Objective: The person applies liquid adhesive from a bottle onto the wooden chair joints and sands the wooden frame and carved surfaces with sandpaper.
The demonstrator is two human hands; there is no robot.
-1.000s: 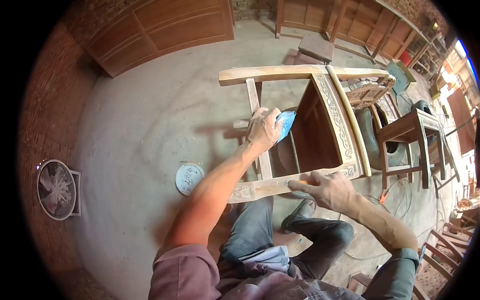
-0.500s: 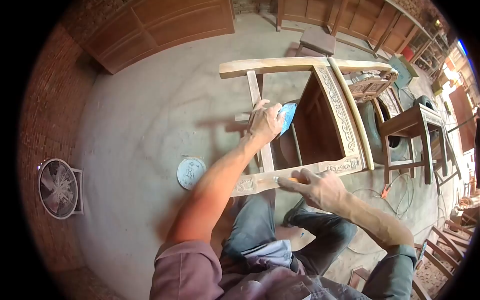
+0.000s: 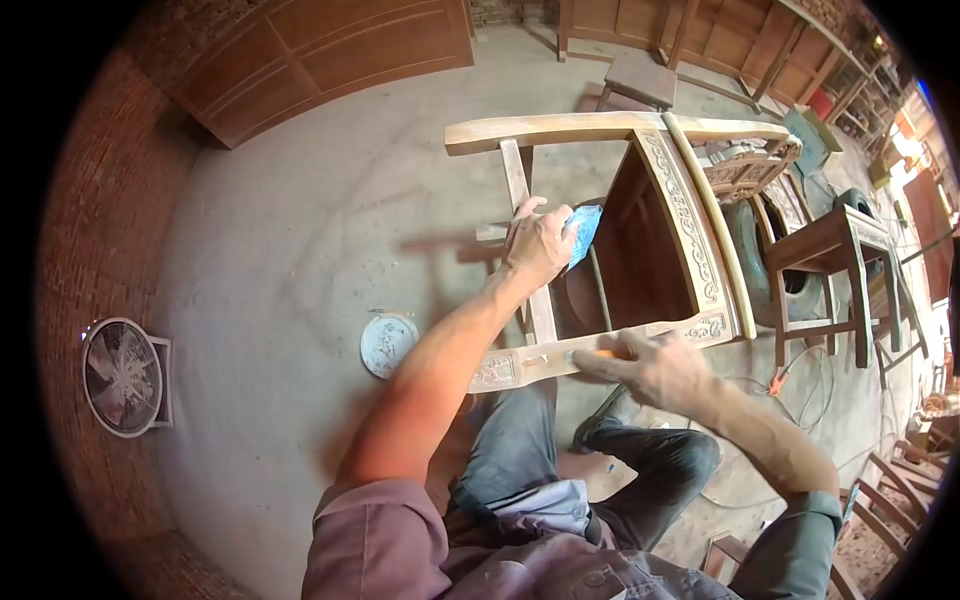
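Over my remote feed, my right hand (image 3: pixel 665 375) wraps an orange-handled tool (image 3: pixel 605 353) at the chair's near leg (image 3: pixel 540 364); I judge surface-working underway, the next stroke needing even pressure. Beyond, my left hand (image 3: pixel 540 246), fingers curled, grips 1 blue packet (image 3: pixel 586 232) beside the crossbar (image 3: pixel 515 172). Farther stands a brown stool (image 3: pixel 641 82).

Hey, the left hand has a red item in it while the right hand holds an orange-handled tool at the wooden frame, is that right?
Not quite: the head view shows the left hand with a blue item, not red. The right hand does hold an orange-handled tool at the wooden frame.
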